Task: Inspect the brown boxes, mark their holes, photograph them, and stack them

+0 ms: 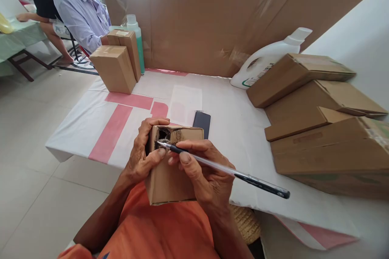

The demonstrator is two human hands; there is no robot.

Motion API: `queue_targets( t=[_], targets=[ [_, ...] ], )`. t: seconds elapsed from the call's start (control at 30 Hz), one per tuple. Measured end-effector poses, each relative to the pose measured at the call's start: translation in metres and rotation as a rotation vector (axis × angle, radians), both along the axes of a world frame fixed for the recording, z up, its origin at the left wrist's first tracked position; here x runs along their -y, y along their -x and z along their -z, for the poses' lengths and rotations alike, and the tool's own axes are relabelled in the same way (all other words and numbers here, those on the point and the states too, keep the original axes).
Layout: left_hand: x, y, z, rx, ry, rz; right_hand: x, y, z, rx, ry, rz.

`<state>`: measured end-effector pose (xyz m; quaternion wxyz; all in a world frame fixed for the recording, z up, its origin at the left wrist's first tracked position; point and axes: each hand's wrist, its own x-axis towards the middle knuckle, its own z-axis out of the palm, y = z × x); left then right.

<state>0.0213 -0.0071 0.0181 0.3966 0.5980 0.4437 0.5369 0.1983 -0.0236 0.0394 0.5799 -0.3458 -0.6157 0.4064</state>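
Note:
A small cardboard box (170, 178) rests against my lap, its top end torn open at the left. My left hand (145, 151) grips the box's upper left corner, thumb pressed on its face. My right hand (203, 170) holds a clear pen with a black cap (231, 172) across the box. The pen's tip points into the torn opening near my left thumb. A dark phone (202, 123) lies on the table just behind the box.
White cloth with pink stripes covers the table (231, 117). Two upright boxes (117, 66) and a green bottle (137, 36) stand far left. A white jug (264, 62) and stacked boxes (319, 117) fill the right. A cardboard screen (212, 20) stands behind. Two people sit at far left.

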Motion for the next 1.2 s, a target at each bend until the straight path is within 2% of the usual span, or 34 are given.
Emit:
queue_targets(
  t=[0.1, 0.5, 0.77, 0.87, 0.97, 1.07, 1.13, 1.2],
  targets=[
    [0.000, 0.001, 0.000, 0.003, -0.043, 0.060, 0.000, 0.001, -0.001, 0.069, -0.043, 0.023],
    [0.001, 0.003, 0.003, 0.002, -0.080, 0.068, 0.001, -0.002, -0.007, 0.213, -0.145, 0.083],
    [0.002, 0.005, 0.004, 0.005, -0.057, 0.044, -0.002, -0.013, -0.002, 0.157, -0.037, 0.266],
    [0.003, 0.003, 0.003, -0.021, -0.068, 0.052, -0.014, -0.012, -0.009, 0.119, -0.005, 0.287],
    [0.004, 0.003, 0.002, -0.029, -0.086, 0.048, -0.035, -0.015, -0.024, 0.011, 0.021, 0.229],
    [0.005, 0.005, 0.003, -0.009, -0.089, 0.028, -0.064, -0.035, -0.032, -0.153, 0.005, 0.234],
    [0.005, 0.007, 0.004, 0.014, -0.065, 0.010, -0.084, -0.058, -0.025, -0.143, 0.040, 0.301],
    [0.005, 0.008, 0.004, 0.046, -0.028, -0.010, -0.101, -0.082, -0.004, 0.068, 0.240, 0.350]
  ],
)
